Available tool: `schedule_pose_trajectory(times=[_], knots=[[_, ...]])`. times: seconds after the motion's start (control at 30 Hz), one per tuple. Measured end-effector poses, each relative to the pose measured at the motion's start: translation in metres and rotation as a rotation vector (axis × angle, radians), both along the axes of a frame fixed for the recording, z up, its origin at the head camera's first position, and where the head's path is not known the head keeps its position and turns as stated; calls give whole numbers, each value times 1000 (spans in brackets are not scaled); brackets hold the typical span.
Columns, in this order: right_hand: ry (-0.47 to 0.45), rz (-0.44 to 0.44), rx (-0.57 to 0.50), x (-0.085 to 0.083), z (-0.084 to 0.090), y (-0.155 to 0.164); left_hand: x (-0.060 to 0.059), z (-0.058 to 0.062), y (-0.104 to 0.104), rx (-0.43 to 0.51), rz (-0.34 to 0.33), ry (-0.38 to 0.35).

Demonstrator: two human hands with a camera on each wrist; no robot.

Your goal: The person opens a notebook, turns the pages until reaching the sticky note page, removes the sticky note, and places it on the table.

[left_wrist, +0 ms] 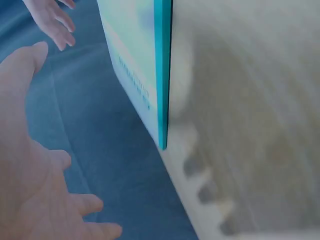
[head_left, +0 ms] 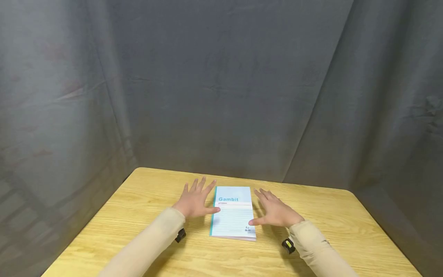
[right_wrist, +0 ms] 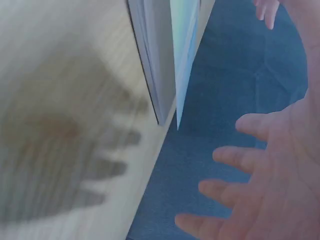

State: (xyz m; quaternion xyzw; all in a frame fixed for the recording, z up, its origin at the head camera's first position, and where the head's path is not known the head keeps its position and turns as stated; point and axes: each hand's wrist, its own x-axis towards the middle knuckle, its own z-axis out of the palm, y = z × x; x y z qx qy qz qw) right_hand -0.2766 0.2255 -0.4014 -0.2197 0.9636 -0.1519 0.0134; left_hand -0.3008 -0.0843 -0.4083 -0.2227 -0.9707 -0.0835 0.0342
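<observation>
A notebook [head_left: 232, 219] with a pale cover, a teal spine and the word Gambit lies on the wooden table, its spine toward the left. My left hand [head_left: 195, 202] hovers beside the spine, fingers spread, the thumb over the cover's left edge in the head view. On the other side my right hand [head_left: 277, 211] is held with extended fingers, its thumb overlapping the lower right of the cover. Neither hand grips anything. From the right wrist, the notebook's cover [right_wrist: 185, 65] appears slightly lifted from the pages [right_wrist: 159, 65] along the free edge.
The light wooden table [head_left: 145, 215] has rounded far corners. Grey cloth [head_left: 221, 96] hangs behind it and on both sides. A small black device [head_left: 288, 245] is worn at the right wrist, another [head_left: 180, 235] at the left. Hand shadows fall on the tabletop.
</observation>
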Motion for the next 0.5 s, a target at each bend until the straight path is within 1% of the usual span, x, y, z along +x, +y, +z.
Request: schedule_pose_trajectory(times=[0.1, 0.23, 0.37, 0.5], knots=[[-96, 33, -61, 6, -4, 2, 9, -2, -2, 33, -31, -70], [-197, 38, -79, 13, -9, 3, 19, -6, -3, 0, -60, -139], [-247, 59, -56, 17, -13, 1, 27, -10, -2, -43, -67, -226], [-279, 55, -34, 17, -17, 0, 31, -16, -1, -42, -43, -311]])
